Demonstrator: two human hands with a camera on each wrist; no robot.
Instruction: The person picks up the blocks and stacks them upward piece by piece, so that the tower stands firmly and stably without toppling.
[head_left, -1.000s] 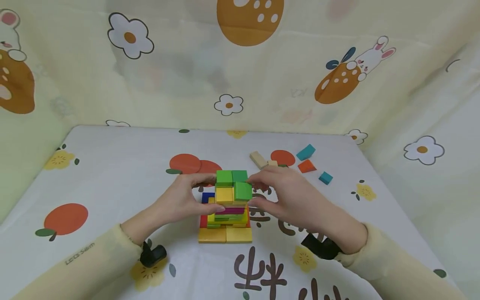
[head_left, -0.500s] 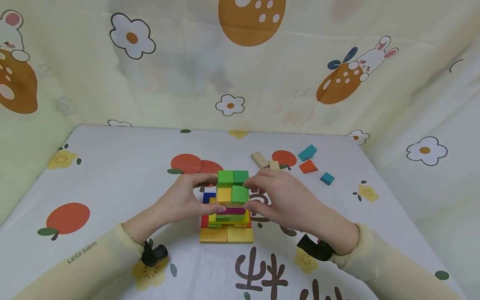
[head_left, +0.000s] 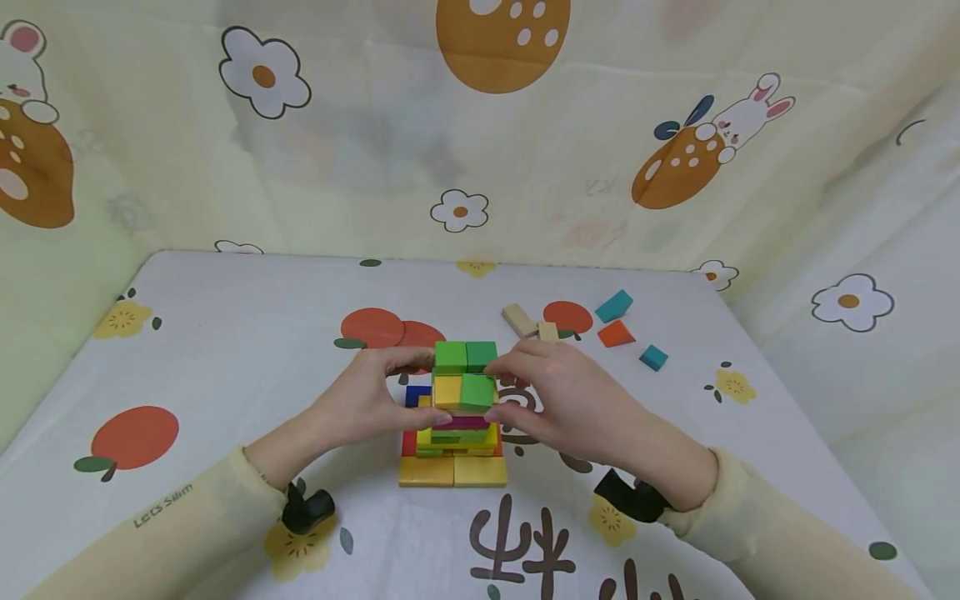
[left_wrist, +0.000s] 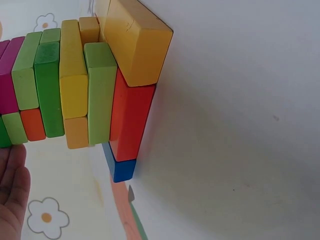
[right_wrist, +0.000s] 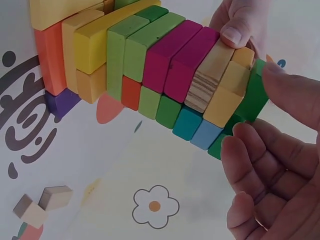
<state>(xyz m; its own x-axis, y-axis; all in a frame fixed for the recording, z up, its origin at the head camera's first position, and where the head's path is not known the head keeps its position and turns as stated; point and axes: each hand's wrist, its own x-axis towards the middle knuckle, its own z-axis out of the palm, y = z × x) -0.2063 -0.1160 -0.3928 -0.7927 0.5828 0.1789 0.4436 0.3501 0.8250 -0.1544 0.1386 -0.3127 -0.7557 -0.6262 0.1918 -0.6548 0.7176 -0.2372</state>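
A tower of coloured wooden blocks (right_wrist: 170, 60) stands on the table, with orange-yellow blocks (head_left: 426, 472) at its front base. My left hand (head_left: 356, 396) holds its upper part from the left, thumb at the front and fingers reaching behind. On the top front right sits a green block (head_left: 477, 392), beside a yellow block (head_left: 447, 391) and in front of two other green blocks (head_left: 465, 357). My right hand (head_left: 573, 392) pinches that front green block at its right side between thumb and fingers. In the left wrist view, the tower's lower layers (left_wrist: 75, 95) appear sideways.
Two pale wood blocks (head_left: 519, 320) lie behind my right hand. Farther right are two teal blocks (head_left: 614, 306) and an orange block (head_left: 617, 333). A patterned cloth (head_left: 225, 317) covers the table, and a patterned curtain (head_left: 360, 167) hangs behind it.
My right hand has shifted left with the front green block, which now overlaps more of the tower's top beside the yellow block. My left hand keeps its place.
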